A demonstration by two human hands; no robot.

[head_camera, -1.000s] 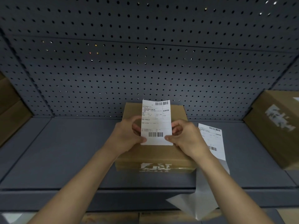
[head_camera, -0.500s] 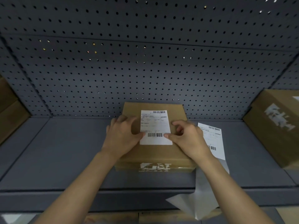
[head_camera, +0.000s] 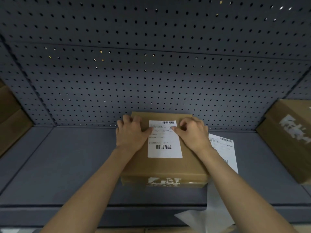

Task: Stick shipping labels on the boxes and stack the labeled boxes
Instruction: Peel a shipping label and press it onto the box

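Cardboard box (head_camera: 165, 167) sits mid-shelf against the pegboard (head_camera: 151, 73). Both hands cover its far corners, and the print on its near face is too blurred to read. A shipping label (head_camera: 165, 148) lies flat on top, its long axis running near to far. The left hand (head_camera: 130, 133) spreads its fingers flat, thumb on the label's left edge. The right hand (head_camera: 193, 133) bends its fingertips onto the box, thumb on the right edge. Its forearm partly hides a second label sheet (head_camera: 222, 147).
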